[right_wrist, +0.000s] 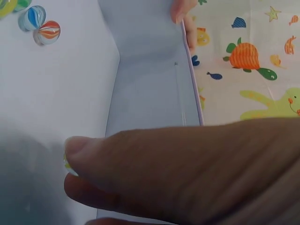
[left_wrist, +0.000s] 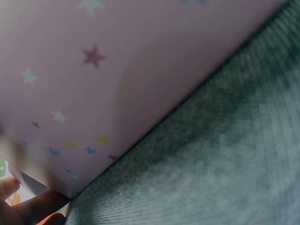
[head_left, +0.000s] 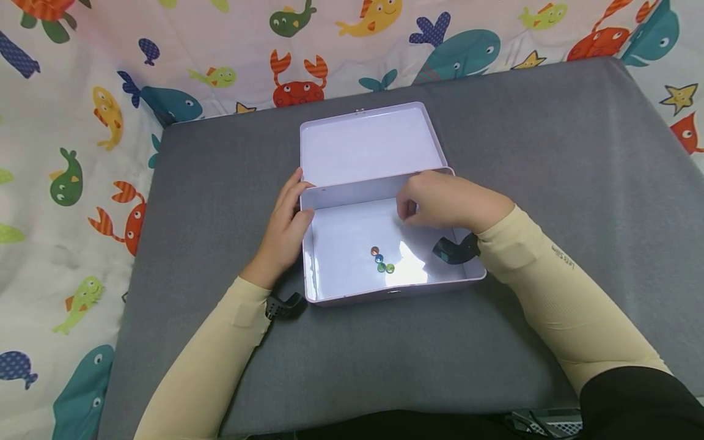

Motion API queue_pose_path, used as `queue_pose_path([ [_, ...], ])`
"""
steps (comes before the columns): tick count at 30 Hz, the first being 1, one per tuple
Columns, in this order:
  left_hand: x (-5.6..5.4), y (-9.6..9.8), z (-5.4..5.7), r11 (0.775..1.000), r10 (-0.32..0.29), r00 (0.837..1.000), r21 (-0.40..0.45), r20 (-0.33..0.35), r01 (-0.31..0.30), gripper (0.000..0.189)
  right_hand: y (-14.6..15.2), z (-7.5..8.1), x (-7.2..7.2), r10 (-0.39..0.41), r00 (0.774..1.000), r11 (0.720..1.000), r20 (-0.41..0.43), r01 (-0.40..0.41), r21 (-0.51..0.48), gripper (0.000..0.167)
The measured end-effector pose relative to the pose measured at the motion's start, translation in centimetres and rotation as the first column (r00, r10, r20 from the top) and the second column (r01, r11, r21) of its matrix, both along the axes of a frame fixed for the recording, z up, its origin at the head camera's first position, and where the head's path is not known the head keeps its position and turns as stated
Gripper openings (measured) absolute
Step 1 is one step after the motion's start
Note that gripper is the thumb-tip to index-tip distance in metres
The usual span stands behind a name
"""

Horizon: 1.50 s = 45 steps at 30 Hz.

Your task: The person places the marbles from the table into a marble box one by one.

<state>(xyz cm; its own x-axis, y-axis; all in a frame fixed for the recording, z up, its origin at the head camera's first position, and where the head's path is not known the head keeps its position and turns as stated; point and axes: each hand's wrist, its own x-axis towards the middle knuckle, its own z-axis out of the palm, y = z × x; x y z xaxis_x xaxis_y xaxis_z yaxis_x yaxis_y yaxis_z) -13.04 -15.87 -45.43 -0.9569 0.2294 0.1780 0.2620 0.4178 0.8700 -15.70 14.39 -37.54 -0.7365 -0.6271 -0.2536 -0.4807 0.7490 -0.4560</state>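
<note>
A hinged metal box (head_left: 352, 244) lies with its lid (head_left: 371, 143) folded back; inside it is plain white. My left hand (head_left: 282, 232) grips the box's left wall near the back corner, thumb at the rim and fingers outside. In the left wrist view, the outer wall (left_wrist: 154, 79) is pink with small stars. My right hand (head_left: 440, 201) is inside the box near the back wall. Between its thumb and finger it pinches a glass marble (right_wrist: 69, 167), mostly hidden. Several more marbles lie together on the box floor, among them an orange-striped marble (right_wrist: 48, 33) and a blue-striped marble (right_wrist: 33, 18).
The box rests on a grey cloth-covered table (head_left: 231, 183). A curtain (head_left: 231, 36) printed with sea animals hangs behind and to the left. Dark wrist straps (head_left: 286, 307) stick out by the box's left side and over its right end.
</note>
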Motion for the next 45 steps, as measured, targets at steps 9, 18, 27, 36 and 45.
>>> queue_pose_path([
  [9,0.04,0.03,-0.01,1.000,0.004,1.000,-0.009,0.004,-0.004,0.042,-0.03,-0.42,-0.09,-0.024,1.000,1.000,0.011,0.024,-0.001,0.012],
  [18,0.02,-0.01,-0.05,1.000,0.004,1.000,-0.009,-0.003,-0.004,0.041,-0.03,-0.51,-0.16,-0.037,0.999,0.999,0.005,0.037,0.000,0.009],
  [27,0.08,0.02,-0.04,1.000,0.012,1.000,-0.010,-0.003,-0.012,0.041,-0.10,-0.24,-0.09,-0.038,0.999,0.999,0.006,0.038,0.008,0.008],
  [36,0.06,0.07,-0.18,1.000,0.012,1.000,-0.011,0.000,-0.012,0.041,0.06,-0.10,-0.07,-0.033,0.999,0.999,-0.011,0.034,0.018,0.006],
  [45,0.09,0.13,-0.06,1.000,0.010,1.000,-0.015,-0.011,-0.010,0.042,0.04,-0.04,-0.02,-0.036,0.999,0.999,-0.023,0.036,0.021,0.005],
])
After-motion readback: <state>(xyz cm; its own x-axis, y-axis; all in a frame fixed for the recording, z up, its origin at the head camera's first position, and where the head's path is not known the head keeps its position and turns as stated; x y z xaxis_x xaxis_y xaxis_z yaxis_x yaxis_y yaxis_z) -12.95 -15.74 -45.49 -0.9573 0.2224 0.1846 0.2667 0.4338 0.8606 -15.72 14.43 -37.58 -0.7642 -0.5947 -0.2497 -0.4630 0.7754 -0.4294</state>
